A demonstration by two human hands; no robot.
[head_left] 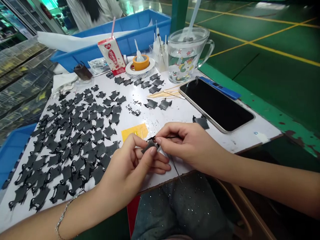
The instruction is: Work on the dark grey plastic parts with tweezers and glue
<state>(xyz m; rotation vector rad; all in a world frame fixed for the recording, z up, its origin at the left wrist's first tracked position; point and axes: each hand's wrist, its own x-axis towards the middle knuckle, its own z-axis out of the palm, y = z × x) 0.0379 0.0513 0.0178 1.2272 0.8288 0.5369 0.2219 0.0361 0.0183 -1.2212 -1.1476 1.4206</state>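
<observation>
My left hand (135,163) holds a small black plastic part (150,145) between thumb and fingers, just above the table's front edge. With thumb and forefinger together, my right hand (185,141) pinches the part's upper right edge. A thin dark strand shows between the right fingers; whether it belongs to the part is unclear. Below the hands, a slim pointed metal tool (175,166) reaches past the table edge, its middle hidden. Behind the left fingers lies a yellow sheet (135,131). Many similar black parts (85,138) cover the table's left side.
A phone (216,103) lies at right beside a glass mug (183,56) of water. Toothpicks (165,92), black scraps (133,110), tape rolls (141,64) and a drink carton (111,56) lie or stand farther back. Behind them is a blue bin (147,33); a person is beyond it.
</observation>
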